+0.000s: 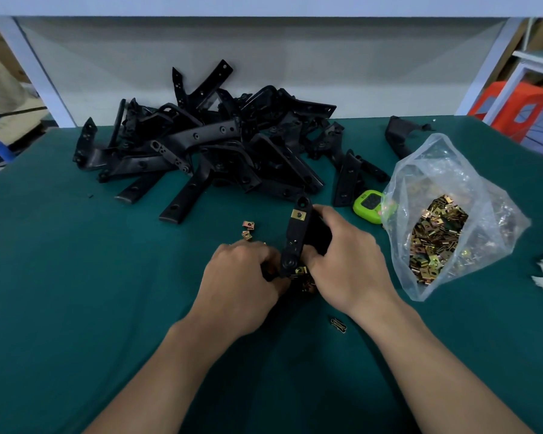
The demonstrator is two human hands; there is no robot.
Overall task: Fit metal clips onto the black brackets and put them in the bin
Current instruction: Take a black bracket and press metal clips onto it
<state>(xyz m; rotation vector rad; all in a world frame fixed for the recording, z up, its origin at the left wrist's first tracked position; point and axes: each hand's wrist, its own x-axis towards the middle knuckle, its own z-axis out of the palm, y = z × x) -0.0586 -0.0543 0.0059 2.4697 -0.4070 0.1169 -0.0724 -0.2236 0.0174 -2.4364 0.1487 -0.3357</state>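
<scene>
Head view: both hands meet at the middle of the bench, clamped on one black bracket. It stands tilted between them, its upper end pointing away from the person. The left hand curls round the lower end, knuckles up. The right hand wraps the bracket's right side, with its thumb against the near edge. What the left fingertips pinch is hidden under the hand.

The bracket is matte black, long and flat, with round holes at both ends. A brass-coloured fitted clip sits near the top hole, square and shiny. More small clips lie just under the hands, partly covered, and loose clips lie just beyond the left hand.

Behind is a tangled pile of brackets of the same dull black, some angled, some straight. To the right a crinkled clear plastic bag lies open, holding a heap of gold-toned clips. A lime-green timer sits half behind the bag's edge — its display cannot be read. The bench has a dark green cloth cover. A small dark piece beside the right wrist is too small to make out.
</scene>
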